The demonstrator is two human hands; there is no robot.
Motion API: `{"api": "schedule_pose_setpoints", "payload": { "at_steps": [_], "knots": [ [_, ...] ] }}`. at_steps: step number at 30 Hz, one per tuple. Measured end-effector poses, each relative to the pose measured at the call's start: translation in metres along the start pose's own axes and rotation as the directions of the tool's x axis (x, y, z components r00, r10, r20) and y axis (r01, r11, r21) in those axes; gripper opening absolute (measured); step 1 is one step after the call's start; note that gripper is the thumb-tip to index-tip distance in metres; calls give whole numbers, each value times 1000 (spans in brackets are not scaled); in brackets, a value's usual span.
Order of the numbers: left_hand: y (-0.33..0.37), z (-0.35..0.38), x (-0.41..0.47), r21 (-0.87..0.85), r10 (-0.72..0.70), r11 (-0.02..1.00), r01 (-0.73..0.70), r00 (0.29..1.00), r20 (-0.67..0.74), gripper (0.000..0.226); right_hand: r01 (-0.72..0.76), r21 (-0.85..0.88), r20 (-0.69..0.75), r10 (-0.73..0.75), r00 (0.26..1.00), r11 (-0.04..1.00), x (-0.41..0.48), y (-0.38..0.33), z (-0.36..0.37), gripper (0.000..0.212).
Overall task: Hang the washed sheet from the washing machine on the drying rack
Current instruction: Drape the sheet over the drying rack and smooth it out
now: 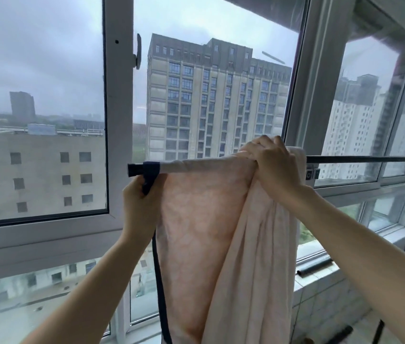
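Draping the rail (370,158), sheet (203,214) gripped between hands (142,202) (275,165).

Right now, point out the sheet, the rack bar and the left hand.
sheet (203,219), head view, flat pink panel.
rack bar (370,158), head view, bare stretch right of the sheet.
left hand (142,202), head view, back of the hand.

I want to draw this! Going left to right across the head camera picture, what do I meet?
First the left hand pinching the dark edge, then the sheet spread flat, then the right hand gripping the bunched part, then the bare pole.
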State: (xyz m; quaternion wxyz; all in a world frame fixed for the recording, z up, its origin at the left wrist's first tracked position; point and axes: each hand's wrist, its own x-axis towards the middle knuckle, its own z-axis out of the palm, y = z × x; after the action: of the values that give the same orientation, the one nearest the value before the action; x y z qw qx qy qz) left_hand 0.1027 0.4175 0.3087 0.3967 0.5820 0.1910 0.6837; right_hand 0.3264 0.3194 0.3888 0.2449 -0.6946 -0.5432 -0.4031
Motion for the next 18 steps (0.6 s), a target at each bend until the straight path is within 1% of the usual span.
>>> {"api": "schedule_pose_setpoints", "payload": {
  "at_steps": [3, 5, 8, 11, 13, 15, 16, 17, 18],
  "knots": [
    [-1, 15, -2, 1, 4, 1000, -4, 1000, -6, 48, 8, 62, -10, -7, 1000, 998, 4, 15, 0, 36],
    [-2, 21, -1, 7, -13, 1000, 13, 999, -29, 49, -21, 111, 9, 20, 1000, 994, 11, 30, 0, 42],
    [-5, 30, 3, 9, -34, 999, 34, 999, -33, 50, -106, 214, 105, 85, 991, 971, 28, 56, -2, 48],
    [-9, 40, 2, 36, -28, 999, 28, 1000, -6, 44, -125, 391, 258, 22, 966, 912, 39, 68, -12, 49],
    [-11, 47, -1, 51, -30, 998, 30, 1000, -5, 41, -165, 486, 393, -46, 919, 858, 40, 71, -21, 53],
    [-12, 53, -2, 42, -28, 999, 28, 1000, 2, 38, -226, 566, 497, -109, 861, 792, 37, 73, -27, 49],
    [-13, 56, -3, 34, -33, 999, 33, 999, 5, 36, -253, 606, 509, -123, 852, 754, 35, 74, -28, 45],
    [-13, 59, -4, 33, -33, 999, 33, 999, 10, 35, -264, 640, 492, -120, 862, 721, 33, 74, -27, 41],
    [-13, 62, -5, 43, -37, 998, 36, 999, 14, 33, -252, 656, 449, -99, 888, 711, 31, 75, -25, 37]
  ]
}}
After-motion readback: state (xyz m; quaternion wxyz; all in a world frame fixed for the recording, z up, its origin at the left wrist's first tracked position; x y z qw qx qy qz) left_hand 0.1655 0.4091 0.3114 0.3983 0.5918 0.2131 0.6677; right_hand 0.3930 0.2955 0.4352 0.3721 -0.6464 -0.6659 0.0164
